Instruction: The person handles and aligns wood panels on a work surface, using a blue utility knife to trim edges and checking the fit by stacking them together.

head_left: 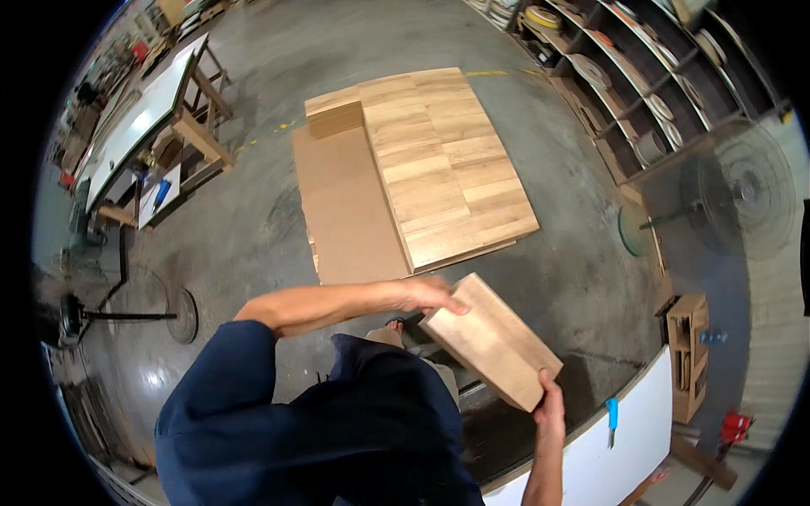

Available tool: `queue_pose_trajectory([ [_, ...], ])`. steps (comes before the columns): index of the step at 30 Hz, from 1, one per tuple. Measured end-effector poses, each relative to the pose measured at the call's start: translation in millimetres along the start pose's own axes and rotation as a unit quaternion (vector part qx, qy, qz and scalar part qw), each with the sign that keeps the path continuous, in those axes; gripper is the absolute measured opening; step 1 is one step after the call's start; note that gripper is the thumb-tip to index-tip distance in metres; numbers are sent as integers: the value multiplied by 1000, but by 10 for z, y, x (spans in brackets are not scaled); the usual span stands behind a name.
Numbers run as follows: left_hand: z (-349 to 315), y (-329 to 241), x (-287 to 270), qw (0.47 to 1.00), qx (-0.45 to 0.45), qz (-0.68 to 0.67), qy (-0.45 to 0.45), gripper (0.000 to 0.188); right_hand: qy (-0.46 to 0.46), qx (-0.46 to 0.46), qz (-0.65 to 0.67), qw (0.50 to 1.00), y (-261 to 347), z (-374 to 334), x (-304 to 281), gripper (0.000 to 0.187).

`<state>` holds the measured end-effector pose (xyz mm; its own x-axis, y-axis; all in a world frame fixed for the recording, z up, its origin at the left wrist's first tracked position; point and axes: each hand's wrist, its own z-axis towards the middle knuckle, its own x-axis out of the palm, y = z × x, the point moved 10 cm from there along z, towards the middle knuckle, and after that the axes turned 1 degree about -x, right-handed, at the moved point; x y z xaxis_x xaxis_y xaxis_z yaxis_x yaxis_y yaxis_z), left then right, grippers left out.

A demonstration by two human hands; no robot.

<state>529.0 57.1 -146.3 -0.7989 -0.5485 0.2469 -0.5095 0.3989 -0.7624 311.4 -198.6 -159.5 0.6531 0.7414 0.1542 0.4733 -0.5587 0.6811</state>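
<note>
Between my two hands is a stack of wood-grain boards (498, 337), light brown and tilted, held in front of my body above the floor. My left hand (432, 295) is closed over its far left end, thumb on the top face. At the near right corner my right hand (550, 401) grips the edge, with its other fingers hidden underneath. Beyond the boards, low stacks of similar wood-grain boards (447, 156) lie side by side on a brown cardboard sheet (346, 202). A shorter stack (336, 120) fills the sheet's far left corner.
A white-topped workbench (143, 114) stands at the left. At lower right, a white table (629, 438) carries a blue-handled cutter (612, 413). Shelves (633, 76) with rolls of edging line the far right. A pedestal fan (742, 185) stands right; another round stand base (184, 314) is left.
</note>
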Motion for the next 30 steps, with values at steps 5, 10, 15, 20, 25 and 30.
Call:
queue_pose_trajectory([
  [5, -173, 932, -602, 992, -91, -53, -72, 65, 56, 77, -98, 991, -207, 558, 574, 56],
  [10, -487, 1227, -840, 965, -83, -164, -187, 60, 75, 113, -152, 979, -357, 1128, 969, 70],
  [15, -921, 1756, -1083, 912, -83, -275, -291, 63, 101, 132, -253, 953, -365, 1443, 1773, 66],
  [20, -1338, 2185, -1450, 880, -11, -338, -334, 63, 221, 91, -301, 923, -490, 1518, 2942, 58],
  [25, -1910, 2385, -2119, 834, 58, -429, -342, 54, 255, 118, -328, 902, -875, 1499, 3988, 56],
  [30, -2563, 2809, -2972, 809, 47, -458, -364, 56, 238, 128, -344, 899, -1445, 1393, 4998, 57],
])
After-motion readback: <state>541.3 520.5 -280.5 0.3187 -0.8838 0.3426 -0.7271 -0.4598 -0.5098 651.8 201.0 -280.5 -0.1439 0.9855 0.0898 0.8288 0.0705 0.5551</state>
